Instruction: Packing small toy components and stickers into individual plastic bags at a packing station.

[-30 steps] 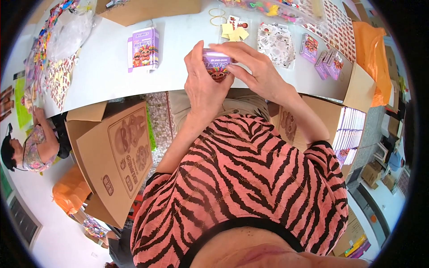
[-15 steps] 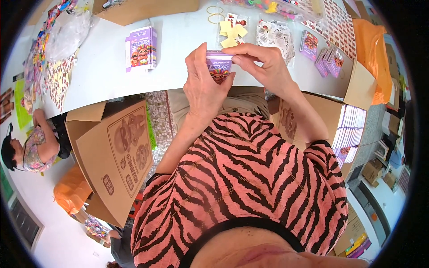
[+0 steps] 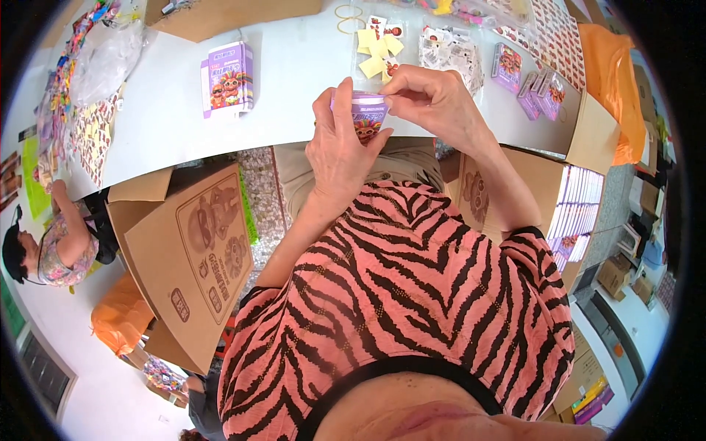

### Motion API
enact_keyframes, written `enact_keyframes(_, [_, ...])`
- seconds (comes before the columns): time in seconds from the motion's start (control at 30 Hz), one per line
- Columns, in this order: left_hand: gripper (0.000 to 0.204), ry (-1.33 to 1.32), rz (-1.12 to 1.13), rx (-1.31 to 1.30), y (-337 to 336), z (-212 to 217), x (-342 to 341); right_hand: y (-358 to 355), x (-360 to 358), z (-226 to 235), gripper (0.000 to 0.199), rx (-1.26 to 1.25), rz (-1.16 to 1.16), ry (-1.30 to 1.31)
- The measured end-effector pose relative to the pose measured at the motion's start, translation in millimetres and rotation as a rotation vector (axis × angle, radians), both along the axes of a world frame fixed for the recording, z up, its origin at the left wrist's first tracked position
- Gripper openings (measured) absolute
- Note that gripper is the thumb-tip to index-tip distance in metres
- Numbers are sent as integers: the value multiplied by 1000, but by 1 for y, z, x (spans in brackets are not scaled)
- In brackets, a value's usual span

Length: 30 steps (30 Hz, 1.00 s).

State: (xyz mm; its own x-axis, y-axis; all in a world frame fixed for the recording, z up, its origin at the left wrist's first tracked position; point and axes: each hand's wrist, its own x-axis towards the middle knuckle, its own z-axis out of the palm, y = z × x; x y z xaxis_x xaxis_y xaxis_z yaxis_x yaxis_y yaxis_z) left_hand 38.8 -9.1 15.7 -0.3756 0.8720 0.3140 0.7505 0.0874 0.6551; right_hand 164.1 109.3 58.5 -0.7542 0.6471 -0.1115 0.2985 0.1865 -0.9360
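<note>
Just over the table's near edge, my left hand is closed round a small purple carton with cartoon figures on its front. The carton's top end points away from me and shows a pale edge. At its right top corner, my right hand is closed, thumb and forefinger pinched against the carton's top edge. Whether a flap lies between those fingertips is too small to tell. Left of my hands, more purple cartons lie on the table in a low stack.
Yellow paper slips and a bag of printed pieces lie beyond my hands. Purple cartons rest at the right. Large cardboard boxes stand below the table edge on both sides. At far left, another person works at the table.
The carton has shifted slightly right and tilted, showing more of its top edge. My right fingers have drawn together at its corner. My left hand keeps its hold.
</note>
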Motion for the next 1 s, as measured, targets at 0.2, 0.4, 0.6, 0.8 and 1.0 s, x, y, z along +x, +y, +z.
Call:
enact_keyframes(0.2, [68, -242, -70, -28, -9, -5, 4, -2, 5, -7, 13, -55, 7, -52])
enact_keyframes(0.4, [46, -600, -60, -148, -20, -11, 10, -9, 20, -30, 20, -28, 74, -17])
enact_keyframes(0.6, [40, -737, -77, -150, -33, -15, 12, -28, 33, -52, 26, -304, 28, 111])
enact_keyframes(0.8, [40, -862, -12, -173, -43, -9, 11, -44, 35, -53, 31, -390, -11, 194])
enact_keyframes(1.0, [45, -793, -3, -99, -46, -9, 10, -45, 29, -37, 27, -435, -86, 239])
